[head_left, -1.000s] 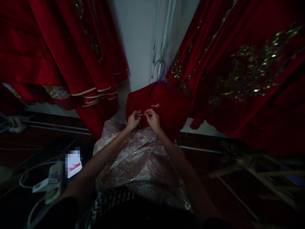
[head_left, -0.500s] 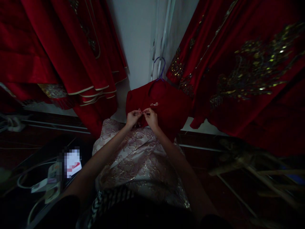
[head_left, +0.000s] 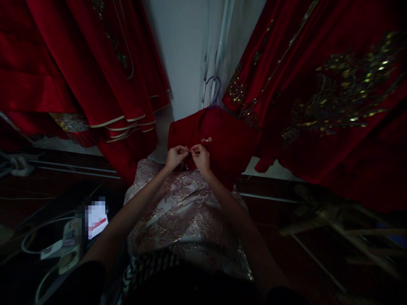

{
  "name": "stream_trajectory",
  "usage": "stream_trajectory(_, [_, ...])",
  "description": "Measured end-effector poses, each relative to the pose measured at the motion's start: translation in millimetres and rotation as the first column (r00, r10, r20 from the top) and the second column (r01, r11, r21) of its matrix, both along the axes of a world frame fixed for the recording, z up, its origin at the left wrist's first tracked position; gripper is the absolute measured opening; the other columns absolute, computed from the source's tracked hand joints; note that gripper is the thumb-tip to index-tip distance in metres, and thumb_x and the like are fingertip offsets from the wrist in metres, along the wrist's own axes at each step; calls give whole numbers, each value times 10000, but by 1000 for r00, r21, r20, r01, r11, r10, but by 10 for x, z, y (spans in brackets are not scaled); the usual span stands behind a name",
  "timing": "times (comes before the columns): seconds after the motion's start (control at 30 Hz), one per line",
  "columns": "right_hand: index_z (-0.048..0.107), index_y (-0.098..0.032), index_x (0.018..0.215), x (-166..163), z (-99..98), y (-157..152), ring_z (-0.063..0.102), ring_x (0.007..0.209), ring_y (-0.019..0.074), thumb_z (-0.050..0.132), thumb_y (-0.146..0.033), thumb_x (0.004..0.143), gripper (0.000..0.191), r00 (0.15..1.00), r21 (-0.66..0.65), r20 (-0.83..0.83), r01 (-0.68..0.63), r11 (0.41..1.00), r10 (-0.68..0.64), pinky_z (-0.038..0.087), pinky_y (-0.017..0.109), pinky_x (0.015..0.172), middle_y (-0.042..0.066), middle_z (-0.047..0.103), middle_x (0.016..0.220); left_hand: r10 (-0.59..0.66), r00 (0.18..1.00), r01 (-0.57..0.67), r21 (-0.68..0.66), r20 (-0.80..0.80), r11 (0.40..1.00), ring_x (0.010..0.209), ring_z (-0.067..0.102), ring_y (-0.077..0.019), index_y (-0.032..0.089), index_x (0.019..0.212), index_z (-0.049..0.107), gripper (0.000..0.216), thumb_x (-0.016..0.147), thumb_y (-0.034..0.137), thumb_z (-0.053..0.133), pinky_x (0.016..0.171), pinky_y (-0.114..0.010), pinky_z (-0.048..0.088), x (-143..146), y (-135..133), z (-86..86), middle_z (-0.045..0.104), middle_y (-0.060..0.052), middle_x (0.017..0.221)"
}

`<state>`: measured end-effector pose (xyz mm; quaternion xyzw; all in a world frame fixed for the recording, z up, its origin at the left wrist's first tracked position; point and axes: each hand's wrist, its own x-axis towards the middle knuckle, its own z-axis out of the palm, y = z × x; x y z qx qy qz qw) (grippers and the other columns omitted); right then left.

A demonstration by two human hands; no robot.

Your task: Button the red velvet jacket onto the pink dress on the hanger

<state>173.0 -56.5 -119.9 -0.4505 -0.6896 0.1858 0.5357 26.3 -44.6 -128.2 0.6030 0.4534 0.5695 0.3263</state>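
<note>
A red garment [head_left: 235,140] hangs on a purple hanger [head_left: 218,91] in front of me, its lower part over a pale patterned cloth. My left hand [head_left: 176,157] is closed in a pinch at the garment's front. Close beside it, my right hand [head_left: 201,157] pinches too, the fingertips of both almost meeting. Between them is a small beaded fastener, mostly covered by the fingers. Just above sits a bow-shaped white beaded ornament [head_left: 206,140]. Another beaded piece [head_left: 186,166] shows below the hands.
Shiny pale brocade [head_left: 178,212] covers my lap. Red clothes with light trim [head_left: 121,97] hang at left, and a red garment with gold sequins [head_left: 346,93] at right. A lit screen [head_left: 97,220], power strip [head_left: 70,250] and cables lie lower left. Wooden bars [head_left: 343,228] stand lower right.
Both hands stay pinched at the same spot, with only tiny shifts; the left hand has moved slightly left. The view has shifted very slightly.
</note>
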Motion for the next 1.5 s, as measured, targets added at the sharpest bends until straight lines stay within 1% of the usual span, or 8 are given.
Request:
stream_trajectory(0.33, [567,-213,899,15,0,-52,608,803,139,517,-252,867,72,1000,11,16,-6,1000,6,501,233,714,27,635,917,43,846,24,118,-531,993,666,618,-145,163,813,697,149,689,212,631,650,-231,450,-50,-96,351,698,-25,750])
stream_trajectory(0.53, [563,-207,873,41,68,-63,603,781,132,514,-242,867,61,995,28,93,27,999,-29,490,245,758,21,637,892,33,816,35,107,-577,994,675,617,-138,152,835,669,151,723,235,611,645,-225,440,-41,-78,336,697,-25,774])
stream_trajectory(0.8, [498,-192,1110,210,104,-84,618,792,152,680,-87,646,510,965,-198,250,-24,980,75,505,286,737,25,634,902,213,856,-81,284,-472,955,926,612,-179,188,1038,587,234,852,166,447,849,-304,468,153,-332,18,639,-75,1024])
stream_trajectory(0.9, [551,-180,1040,378,36,-158,634,825,148,708,-153,664,409,965,-241,178,-149,959,194,517,285,765,40,656,921,280,879,-182,273,-385,945,1025,567,-201,187,1074,541,261,832,133,459,938,-353,442,364,-475,-294,589,-96,1080])
stream_trajectory(1.03, [621,-181,916,679,-131,-383,650,820,141,578,-214,800,128,973,-202,117,-171,964,197,519,291,802,47,687,918,479,861,-490,-27,-172,871,1076,537,-247,159,1037,471,336,729,170,606,972,-433,417,633,-565,-836,547,-132,1084])
stream_trajectory(1.17, [624,-194,940,976,-321,-649,654,802,148,496,-280,860,174,997,-199,54,-37,979,48,528,293,764,52,697,945,458,887,-453,-313,-63,835,900,615,-207,186,1022,436,378,778,401,627,857,-371,472,708,-654,-1190,601,-78,967])
stream_trajectory(1.3, [618,-195,968,1090,-444,-710,650,817,152,483,-318,869,208,999,-239,39,-8,971,17,527,294,757,65,694,991,485,871,-487,-251,-76,836,864,629,-198,202,1043,455,470,751,517,644,824,-343,480,667,-671,-1195,624,-59,951])
stream_trajectory(1.5, [561,-170,1141,916,-653,-534,607,718,142,522,-342,850,340,997,-220,64,-19,975,34,501,275,698,63,670,904,447,893,-449,-39,-58,893,885,627,-168,185,1031,511,341,755,331,648,820,-292,491,642,-426,-1038,629,-67,989])
